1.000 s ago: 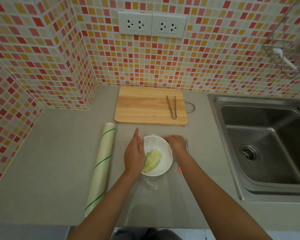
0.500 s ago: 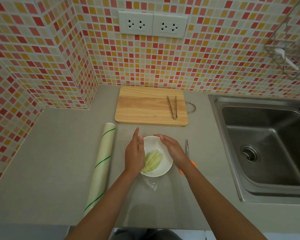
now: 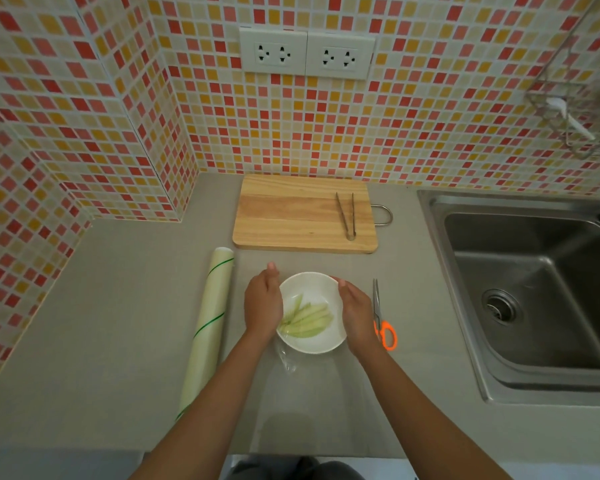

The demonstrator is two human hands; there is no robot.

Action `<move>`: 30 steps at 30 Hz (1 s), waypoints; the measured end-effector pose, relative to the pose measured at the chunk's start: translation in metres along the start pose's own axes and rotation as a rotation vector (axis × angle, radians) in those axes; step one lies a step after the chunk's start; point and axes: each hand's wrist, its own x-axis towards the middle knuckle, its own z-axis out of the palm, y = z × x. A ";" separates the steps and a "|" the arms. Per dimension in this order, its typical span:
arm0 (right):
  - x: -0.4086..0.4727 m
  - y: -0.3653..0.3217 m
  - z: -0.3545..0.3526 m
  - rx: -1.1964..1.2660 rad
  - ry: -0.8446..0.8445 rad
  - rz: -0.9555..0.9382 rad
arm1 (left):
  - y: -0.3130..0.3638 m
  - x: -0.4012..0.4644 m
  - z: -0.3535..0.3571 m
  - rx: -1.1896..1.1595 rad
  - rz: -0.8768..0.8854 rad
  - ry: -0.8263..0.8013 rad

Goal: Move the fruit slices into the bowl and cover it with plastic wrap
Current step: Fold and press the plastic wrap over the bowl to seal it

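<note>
White ceramic: the bowl (image 3: 312,313) stands on the grey counter (image 3: 118,323), in front of the board (image 3: 302,213) and between the two hands. Pale green fruit slices (image 3: 307,318) lie inside it, fanned across the bottom. Clear wrap (image 3: 288,358) shows as a crumpled tail at the near rim of the bowl and lies on the counter there; whether it spans the whole mouth of the bowl cannot be told.

The left hand (image 3: 263,303) lies against the left side of the bowl, fingers straight and together, pointing away from the person; it presses on the rim and clasps nothing. The right hand (image 3: 355,311) lies against the right side in the same way, fingers extended along the rim, palm toward the bowl, nothing clasped.

The roll (image 3: 207,327) lies on the counter left of the left hand, its long axis running away from the person, well apart from the bowl. The scissors (image 3: 381,317), with orange handles, lie just right of the right hand, blades pointing away. The tongs (image 3: 347,216) lie on the right part of the board. The sink (image 3: 534,296) occupies the right side of the counter. Two sockets (image 3: 307,57) sit on the tiled wall above the board
</note>
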 end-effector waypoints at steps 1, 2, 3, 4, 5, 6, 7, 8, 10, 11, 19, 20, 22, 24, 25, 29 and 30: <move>-0.002 0.000 -0.001 0.017 0.021 0.001 | -0.002 -0.002 0.000 0.049 -0.024 0.012; -0.004 0.000 -0.001 0.025 0.036 0.003 | -0.004 -0.003 0.000 0.086 -0.042 0.004; -0.006 0.000 -0.001 0.028 0.043 0.005 | -0.006 -0.005 0.000 0.111 -0.056 -0.011; -0.007 0.000 -0.001 0.027 0.045 0.006 | -0.006 -0.006 0.001 0.128 -0.067 -0.026; -0.008 0.000 -0.002 0.025 0.044 0.004 | -0.007 -0.007 0.001 0.140 -0.079 -0.040; -0.009 0.000 -0.002 0.020 0.044 0.002 | -0.007 -0.007 0.001 0.147 -0.097 -0.054; -0.010 0.000 -0.003 0.015 0.050 0.001 | -0.007 -0.007 0.002 0.150 -0.119 -0.071; -0.011 0.000 -0.004 0.013 0.056 0.001 | -0.008 -0.005 0.002 0.154 -0.142 -0.089; -0.012 0.000 -0.005 0.027 0.065 -0.003 | -0.009 -0.002 0.003 0.189 -0.181 -0.121; -0.012 0.000 -0.005 0.035 0.075 -0.004 | -0.010 0.000 0.003 0.220 -0.200 -0.139; -0.015 -0.002 -0.009 0.048 0.089 -0.009 | -0.008 0.007 0.005 0.140 -0.343 -0.265; -0.015 -0.003 -0.009 0.051 0.089 -0.011 | -0.007 0.008 0.004 0.063 -0.365 -0.270; -0.015 -0.005 -0.009 0.054 0.083 -0.016 | -0.008 0.009 0.003 -0.063 -0.396 -0.280; -0.015 -0.007 -0.009 0.065 0.077 -0.012 | -0.007 0.008 0.000 -0.094 -0.403 -0.283; -0.016 -0.007 -0.009 0.068 0.073 -0.011 | -0.008 0.007 -0.001 -0.090 -0.396 -0.278; -0.017 -0.004 -0.011 0.076 0.050 0.005 | -0.014 0.004 -0.001 -0.072 -0.292 -0.246; -0.016 -0.003 -0.011 0.078 0.051 0.014 | -0.015 0.002 0.000 -0.076 -0.269 -0.236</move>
